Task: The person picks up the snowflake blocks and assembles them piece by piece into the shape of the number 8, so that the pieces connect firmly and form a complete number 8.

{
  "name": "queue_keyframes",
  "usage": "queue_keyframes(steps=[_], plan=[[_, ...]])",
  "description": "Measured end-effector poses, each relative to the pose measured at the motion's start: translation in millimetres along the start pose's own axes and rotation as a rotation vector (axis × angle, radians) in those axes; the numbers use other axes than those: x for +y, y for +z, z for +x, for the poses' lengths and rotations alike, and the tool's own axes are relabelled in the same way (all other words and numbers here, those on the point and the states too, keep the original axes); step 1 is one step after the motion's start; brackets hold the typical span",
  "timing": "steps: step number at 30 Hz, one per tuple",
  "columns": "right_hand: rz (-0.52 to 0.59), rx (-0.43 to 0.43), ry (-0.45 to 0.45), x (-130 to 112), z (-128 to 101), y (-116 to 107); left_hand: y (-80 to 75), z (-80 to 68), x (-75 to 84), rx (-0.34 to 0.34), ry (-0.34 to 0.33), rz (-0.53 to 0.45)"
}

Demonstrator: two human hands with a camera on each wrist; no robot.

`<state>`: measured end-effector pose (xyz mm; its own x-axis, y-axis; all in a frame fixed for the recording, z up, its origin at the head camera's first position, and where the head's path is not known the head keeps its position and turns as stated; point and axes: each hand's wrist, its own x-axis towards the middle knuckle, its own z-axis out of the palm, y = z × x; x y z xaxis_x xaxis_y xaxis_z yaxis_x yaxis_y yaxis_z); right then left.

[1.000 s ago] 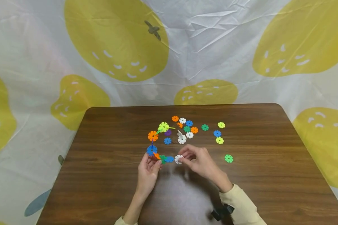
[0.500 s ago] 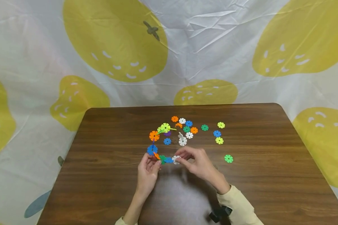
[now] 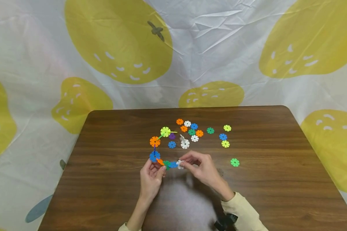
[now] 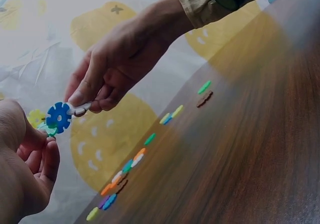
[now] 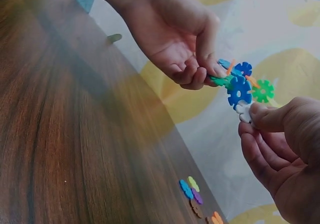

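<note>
A chain of slotted plastic discs in several colours curves above the table in the head view. My left hand (image 3: 151,179) pinches the green disc (image 3: 166,165) of this chain between thumb and fingers. Beside it stands a blue disc (image 4: 59,117), slotted to the green one. My right hand (image 3: 203,168) pinches a white disc (image 5: 244,112) between thumb and forefinger, its edge right at the blue disc's edge. Farther along the chain come an orange disc (image 3: 160,161), a larger-looking blue disc (image 3: 154,156), another orange disc (image 3: 155,141) and a yellow disc (image 3: 165,131).
Loose discs lie scattered on the brown wooden table (image 3: 104,192), among them a green disc (image 3: 235,162) at the right, a yellow disc (image 3: 225,144) and a blue disc (image 3: 172,144). A fruit-patterned cloth (image 3: 214,48) hangs behind the table's far edge.
My right hand has moved slightly left, bringing the white disc up to the blue disc. The chain's far part swung right, then back left. My left hand has barely moved.
</note>
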<state>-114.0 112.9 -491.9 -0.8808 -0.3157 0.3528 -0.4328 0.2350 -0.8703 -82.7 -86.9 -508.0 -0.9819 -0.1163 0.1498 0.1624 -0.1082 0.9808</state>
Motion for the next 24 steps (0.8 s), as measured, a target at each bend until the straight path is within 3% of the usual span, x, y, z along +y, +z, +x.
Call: queue_keyframes(steps=[12, 19, 24], plan=[[0.041, -0.003, 0.044, 1.4, 3.2, -0.2, -0.4, 6.9, 2.7, -0.039, -0.010, 0.059], [0.131, 0.079, 0.043, 5.9, 1.5, 15.0, 1.0, -0.7, -2.3, 0.026, -0.041, -0.042], [0.101, 0.134, 0.011, 4.1, 2.8, 30.6, 7.4, -9.4, -8.5, 0.001, -0.100, -0.067]])
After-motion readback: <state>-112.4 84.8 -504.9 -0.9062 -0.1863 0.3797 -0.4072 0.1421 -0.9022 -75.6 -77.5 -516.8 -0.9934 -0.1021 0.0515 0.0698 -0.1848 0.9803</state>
